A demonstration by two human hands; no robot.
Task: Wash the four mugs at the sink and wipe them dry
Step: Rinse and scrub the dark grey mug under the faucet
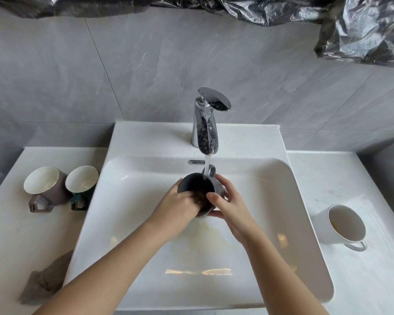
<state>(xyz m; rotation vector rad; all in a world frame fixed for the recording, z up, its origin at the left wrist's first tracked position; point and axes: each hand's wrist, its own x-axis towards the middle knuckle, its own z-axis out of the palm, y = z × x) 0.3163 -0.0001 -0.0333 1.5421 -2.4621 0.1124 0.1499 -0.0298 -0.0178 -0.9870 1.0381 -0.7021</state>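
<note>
- The dark mug (197,186) is over the middle of the sink (282,201), tipped so its mouth faces up and toward the camera, and both hands are on it.
- The left hand (178,202) is hooked over the near rim. Its fingers (191,196) curl down inside the mug against the inner wall and the thumb sits on the outside, so it's pinching the wall.
- The right hand (229,201) wraps the outside from the right. The thumb lies across the rim and the other fingers curl round the far side and underneath, a full closed grip on the mug.
- The chrome tap (205,123) is running, with the lever on top raised. The stream of water (207,165) comes down at the far rim of the mug, right by its handle.
- There's a yellowish tint on the basin floor below the hands.
- On the table (14,235) left of the sink stand a brown mug (55,189) and a dark green mug (90,190), touching or nearly so. Both are white inside, with angular handles pointing toward the person.
- On the right side of the table is a white mug (323,226), well apart from the others, with brownish residue inside and its handle at the near right.
- A grey-brown cloth (46,278) lies crumpled on the left table just beside the sink's near corner.
- Behind is a grey tiled wall, with black plastic sheeting (362,30) hanging along the top.
</note>
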